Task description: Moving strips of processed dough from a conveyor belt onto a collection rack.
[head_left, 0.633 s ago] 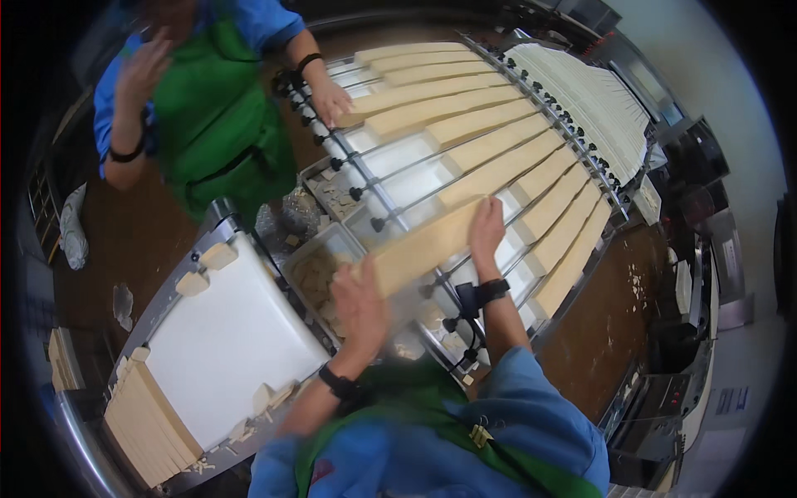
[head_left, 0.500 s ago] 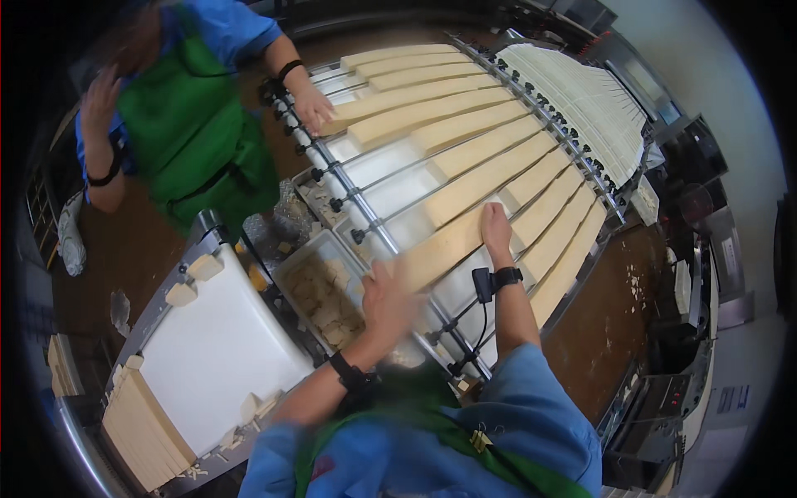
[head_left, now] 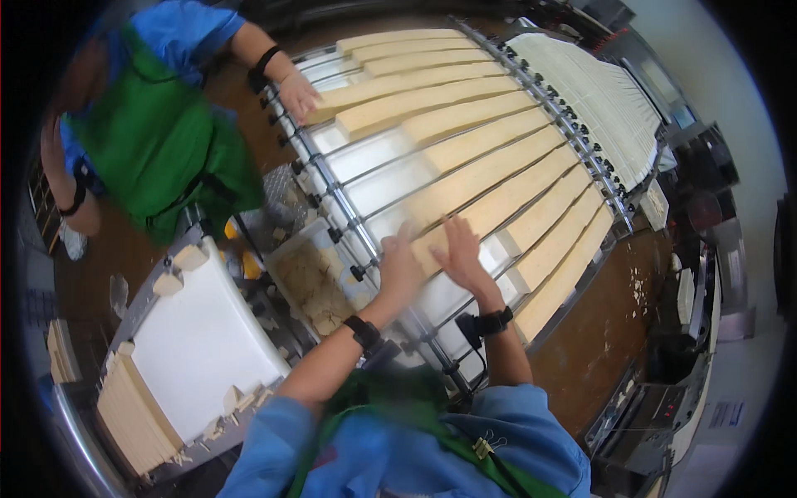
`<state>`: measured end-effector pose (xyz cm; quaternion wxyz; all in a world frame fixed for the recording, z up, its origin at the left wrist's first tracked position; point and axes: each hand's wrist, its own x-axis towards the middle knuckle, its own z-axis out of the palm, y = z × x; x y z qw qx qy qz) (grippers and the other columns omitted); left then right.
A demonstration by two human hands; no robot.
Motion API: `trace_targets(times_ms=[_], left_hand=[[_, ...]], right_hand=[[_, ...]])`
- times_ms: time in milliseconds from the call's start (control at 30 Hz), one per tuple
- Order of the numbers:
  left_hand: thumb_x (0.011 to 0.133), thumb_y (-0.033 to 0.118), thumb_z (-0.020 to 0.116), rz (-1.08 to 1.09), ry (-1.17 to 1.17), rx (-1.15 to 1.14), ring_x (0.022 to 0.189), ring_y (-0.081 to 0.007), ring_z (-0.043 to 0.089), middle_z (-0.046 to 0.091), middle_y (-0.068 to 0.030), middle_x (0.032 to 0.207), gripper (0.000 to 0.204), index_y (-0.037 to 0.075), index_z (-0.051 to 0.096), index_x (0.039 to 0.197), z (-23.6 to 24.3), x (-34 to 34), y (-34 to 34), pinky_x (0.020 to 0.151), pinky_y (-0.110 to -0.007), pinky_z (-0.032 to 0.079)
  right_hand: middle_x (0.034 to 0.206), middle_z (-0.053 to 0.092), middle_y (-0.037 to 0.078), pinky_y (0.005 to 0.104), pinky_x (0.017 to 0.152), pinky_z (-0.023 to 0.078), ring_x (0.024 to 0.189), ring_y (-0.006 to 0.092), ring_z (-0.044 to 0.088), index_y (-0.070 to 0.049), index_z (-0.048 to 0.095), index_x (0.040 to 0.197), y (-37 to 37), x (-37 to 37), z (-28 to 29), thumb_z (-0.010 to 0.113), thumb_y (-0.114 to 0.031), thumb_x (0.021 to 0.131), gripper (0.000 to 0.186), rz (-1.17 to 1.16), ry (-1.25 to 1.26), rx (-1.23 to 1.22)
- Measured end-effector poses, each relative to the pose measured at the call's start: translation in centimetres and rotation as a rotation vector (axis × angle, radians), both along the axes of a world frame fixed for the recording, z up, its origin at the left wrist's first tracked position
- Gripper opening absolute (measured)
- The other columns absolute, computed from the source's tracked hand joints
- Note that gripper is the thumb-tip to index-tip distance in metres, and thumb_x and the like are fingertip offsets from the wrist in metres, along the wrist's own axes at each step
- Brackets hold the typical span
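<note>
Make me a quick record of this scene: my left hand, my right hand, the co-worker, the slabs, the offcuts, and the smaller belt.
Left hand: at the near end of a pale slab; grip unclear
Right hand: beside that end, fingers spread
Co-worker: one hand at another slab's end
Other slabs: side by side on a white conveyor
Offcuts: in a bin
Smaller white belt: pale strips at one end

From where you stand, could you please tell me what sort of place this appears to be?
Probably a food-production workroom: pale slabs lie in rows on a white-topped machine, a bin holds broken pieces, and a co-worker wears a green apron.
</note>
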<state>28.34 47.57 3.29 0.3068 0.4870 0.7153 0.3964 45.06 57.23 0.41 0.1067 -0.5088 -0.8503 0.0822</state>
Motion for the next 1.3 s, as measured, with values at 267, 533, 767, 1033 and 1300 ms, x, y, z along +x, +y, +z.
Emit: trace_targets(times_ms=[267,533,767,1033,1300], left_hand=[[0.082,-0.004,0.07,0.039,-0.137,0.024,0.124,-0.048,0.055,0.053,-0.0276,0.133,0.09,0.015,0.033,0.162,0.6,-3.0,-2.5,0.105,-0.049,0.05],[0.087,-0.004,0.065,0.283,0.041,0.283,0.138,-0.044,0.048,0.043,-0.0234,0.152,0.075,0.011,0.043,0.157,-0.4,-16.0,-21.4,0.114,-0.047,0.044],[0.088,0.016,0.075,1.273,0.646,0.051,0.138,-0.04,0.046,0.046,-0.0204,0.149,0.056,0.01,0.059,0.141,-7.0,-27.9,-44.6,0.116,-0.053,0.038],[0.081,0.027,0.087,1.952,0.384,-0.443,0.133,-0.0461,0.046,0.041,-0.0248,0.144,0.077,0.007,0.051,0.147,-11.9,-34.5,-68.1,0.111,-0.057,0.041],[0.072,0.026,0.092,1.721,0.208,-0.413,0.112,-0.0447,0.063,0.043,-0.0209,0.133,0.085,0.009,0.05,0.145,-11.8,-39.3,-70.4,0.091,-0.051,0.057]], right_hand=[[0.172,0.02,0.026,0.0739,0.122,0.012,0.159,0.049,0.015,-0.006,0.025,0.167,-3.6,-2.7,0.8,0.068,-0.042,0.097,0.09,0.231,-0.107,-0.044],[0.166,0.028,0.032,0.0705,0.124,0.015,0.157,0.0521,0.019,-0.006,0.024,0.167,-10.2,-16.5,7.7,0.074,-0.026,0.095,0.09,0.496,-0.161,-0.026],[0.155,0.046,0.029,0.0517,0.125,0.028,0.15,0.047,0.035,0.002,0.037,0.158,-28.3,-41.8,7.9,0.073,-0.019,0.096,0.076,1.416,0.04,-0.219],[0.14,0.052,0.031,0.052,0.116,0.038,0.131,0.0466,0.048,0.01,0.045,0.149,-52.1,-67.5,-3.9,0.072,-0.021,0.095,0.068,1.71,0.124,-0.383],[0.14,0.053,0.028,0.0529,0.113,0.04,0.131,0.0428,0.048,0.006,0.055,0.14,-60.7,-82.5,-10.6,0.073,-0.033,0.092,0.065,1.473,0.063,-0.164]])
